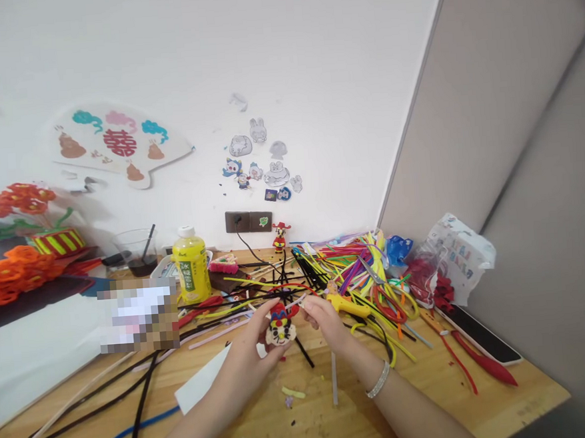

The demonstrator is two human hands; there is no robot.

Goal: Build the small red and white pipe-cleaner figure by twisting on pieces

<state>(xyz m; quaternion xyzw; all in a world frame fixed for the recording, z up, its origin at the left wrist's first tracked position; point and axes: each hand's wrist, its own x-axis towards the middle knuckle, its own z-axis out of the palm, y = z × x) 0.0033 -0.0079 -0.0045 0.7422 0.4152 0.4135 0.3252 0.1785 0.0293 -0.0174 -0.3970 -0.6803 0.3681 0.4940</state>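
My left hand grips a small pipe-cleaner figure with a round pale face and a red and blue top, held just above the wooden table. My right hand, with a silver bracelet at the wrist, pinches a thin pale piece at the figure's upper right. Both hands meet near the middle of the table.
A big heap of coloured pipe cleaners and a yellow glue gun lie right of my hands. A yellow bottle, a clear cup, orange flower crafts, a phone and red pliers stand around. White paper lies by my left wrist.
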